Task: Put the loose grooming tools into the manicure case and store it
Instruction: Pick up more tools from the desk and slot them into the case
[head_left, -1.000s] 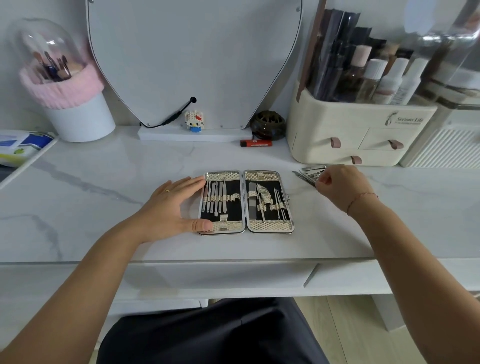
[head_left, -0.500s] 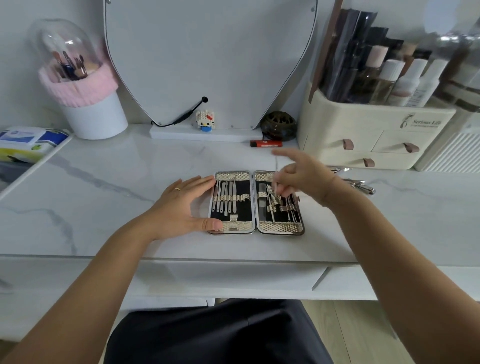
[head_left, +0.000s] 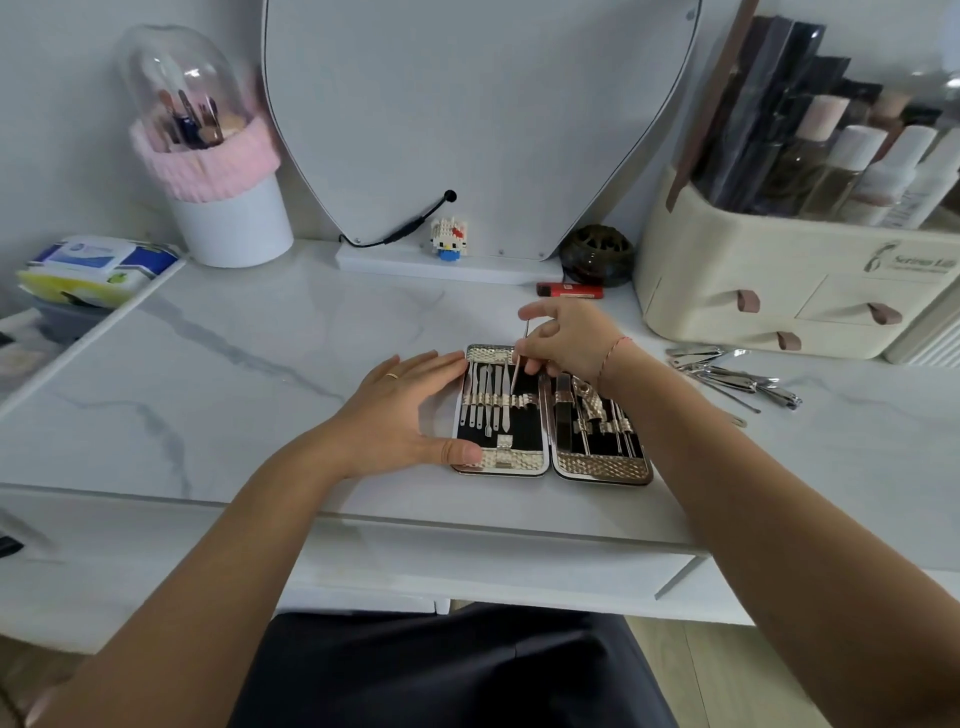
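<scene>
The left hand (head_left: 410, 410) lies flat with spread fingers against the left edge of the open manicure case (head_left: 550, 410) on the tabletop (head_left: 260, 374), apparently to keep it from sliding. The right hand (head_left: 566, 343) pinches a thin metal tool (head_left: 519, 358) over the case's left half. The tool runs almost straight away from the person, its lower tip aimed at the elastic band, probably to slide in beside the others; more loose tools (head_left: 732, 374) wait to the right.

Mirror (head_left: 483, 119), brush pot (head_left: 228, 208), organiser (head_left: 779, 291), lighter (head_left: 570, 290)

Loose tools (head_left: 727, 374) lie right of open case (head_left: 550, 457).
</scene>
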